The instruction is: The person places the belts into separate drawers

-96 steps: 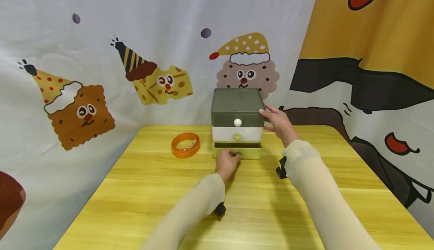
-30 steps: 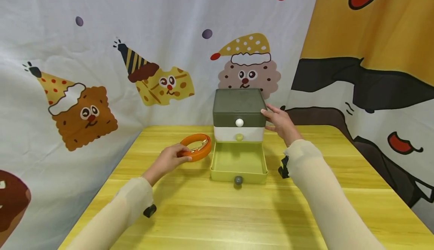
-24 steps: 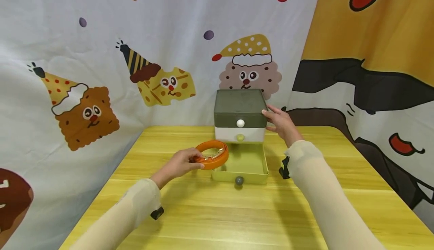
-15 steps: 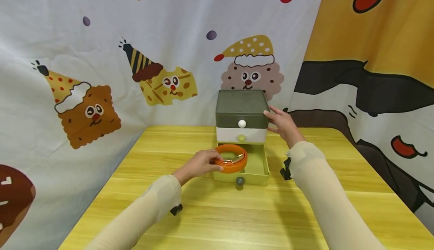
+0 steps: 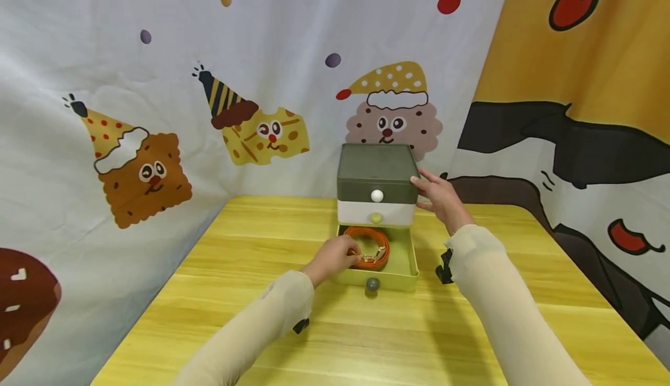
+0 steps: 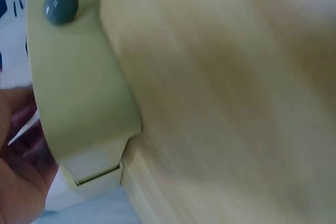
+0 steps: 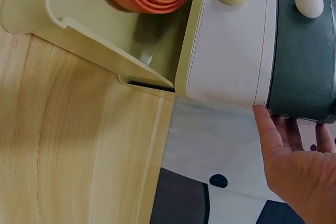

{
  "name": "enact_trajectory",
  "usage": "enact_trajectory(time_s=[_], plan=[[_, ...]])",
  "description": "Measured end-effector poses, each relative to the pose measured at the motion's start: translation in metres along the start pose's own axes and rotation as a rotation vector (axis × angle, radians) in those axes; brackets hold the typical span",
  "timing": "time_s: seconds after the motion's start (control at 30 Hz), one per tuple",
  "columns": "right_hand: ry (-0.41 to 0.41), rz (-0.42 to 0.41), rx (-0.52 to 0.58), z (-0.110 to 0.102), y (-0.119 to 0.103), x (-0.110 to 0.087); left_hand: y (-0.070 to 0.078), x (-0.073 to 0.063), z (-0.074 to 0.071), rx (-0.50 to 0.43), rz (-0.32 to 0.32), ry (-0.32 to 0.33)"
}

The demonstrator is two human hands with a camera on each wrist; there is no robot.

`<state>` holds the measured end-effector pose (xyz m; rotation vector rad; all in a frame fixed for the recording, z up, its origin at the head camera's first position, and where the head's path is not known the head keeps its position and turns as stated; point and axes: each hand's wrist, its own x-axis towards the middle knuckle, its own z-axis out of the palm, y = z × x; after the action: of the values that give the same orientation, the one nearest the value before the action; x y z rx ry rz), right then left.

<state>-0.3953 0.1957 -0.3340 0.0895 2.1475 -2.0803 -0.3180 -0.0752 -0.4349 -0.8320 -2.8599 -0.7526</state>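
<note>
A small three-tier drawer box (image 5: 378,162) stands at the back of the table, dark green over white over yellow-green. Its bottom drawer (image 5: 395,281) is pulled out, with a grey knob (image 5: 372,285) in front. Inside it, towards the left, is a coiled orange strap (image 5: 373,265) with metal clasps. My left hand (image 5: 334,258) reaches over the drawer's left side and pinches the strap's near-left edge; the drawer wall partly hides these fingers in the left wrist view. My right hand (image 5: 442,200) rests its extended fingertips against the box's right side, near the green and white tiers.
The light wooden table (image 5: 251,229) spreads around the box. Behind it hangs a white curtain (image 5: 282,37) printed with cartoon figures. The white middle drawer (image 7: 231,51) and the green top drawer are closed, each with a round knob.
The bottom drawer has been pulled open by my left hand. That hand then took the orange strap from the table and carried it right, down into the drawer. My right hand stays at the box.
</note>
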Motion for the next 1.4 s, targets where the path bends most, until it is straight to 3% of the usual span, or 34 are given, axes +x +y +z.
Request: enact_trajectory(time_s=[0.23, 0.37, 0.47, 0.67, 0.93, 1.2, 1.4], plan=[[-0.008, -0.021, -0.021, 0.003, -0.005, -0.001, 0.021, -0.037, -0.001, -0.218, -0.051, 0.166], [0.000, -0.024, -0.017, 0.002, -0.006, -0.001, 0.032, -0.059, 0.010, -0.338, -0.105, 0.150], [0.012, -0.023, -0.015, 0.001, -0.006, -0.002, 0.034, -0.062, 0.026, -0.373, -0.127, 0.124], [0.023, -0.031, -0.018, 0.001, -0.003, -0.005, 0.038, -0.050, 0.049, -0.320, -0.171, 0.182], [0.031, -0.043, -0.014, 0.007, -0.004, -0.005, 0.045, -0.025, 0.054, -0.319, -0.193, 0.239], [0.021, -0.042, -0.001, 0.015, -0.001, -0.005, 0.021, 0.012, 0.059, -0.284, -0.260, 0.398], [0.013, -0.027, -0.006, 0.016, 0.004, -0.006, 0.008, 0.038, 0.062, -0.293, -0.353, 0.435]])
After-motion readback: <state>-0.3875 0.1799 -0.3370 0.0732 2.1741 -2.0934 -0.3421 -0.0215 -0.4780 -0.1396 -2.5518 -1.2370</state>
